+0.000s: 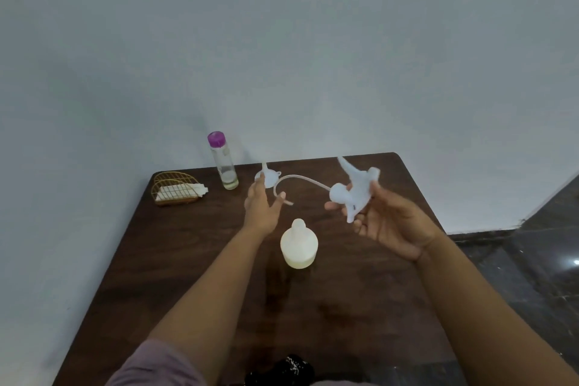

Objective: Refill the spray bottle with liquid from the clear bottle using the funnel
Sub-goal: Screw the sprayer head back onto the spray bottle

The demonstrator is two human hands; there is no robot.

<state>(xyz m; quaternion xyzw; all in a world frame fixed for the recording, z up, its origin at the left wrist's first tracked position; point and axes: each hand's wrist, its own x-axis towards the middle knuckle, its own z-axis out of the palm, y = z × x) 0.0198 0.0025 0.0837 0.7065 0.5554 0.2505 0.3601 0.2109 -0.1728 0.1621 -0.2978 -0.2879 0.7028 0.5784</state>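
Observation:
The white spray bottle body (pixel 299 247) stands uncapped in the middle of the dark wooden table (pixel 194 260). My right hand (pixel 388 222) holds the white spray head (pixel 355 189) above the table, its dip tube (pixel 300 180) curving away to the left. My left hand (pixel 261 207) hovers with fingers straight, reaching toward the small white funnel (pixel 266 177), which lies just beyond the fingertips. The clear bottle (pixel 224 163) with a purple cap stands upright at the table's back edge, a little liquid in its bottom.
A gold wire napkin holder (pixel 175 188) with white napkins sits at the back left corner. The table meets a pale wall behind. Dark tiled floor (pixel 532 260) lies to the right of the table.

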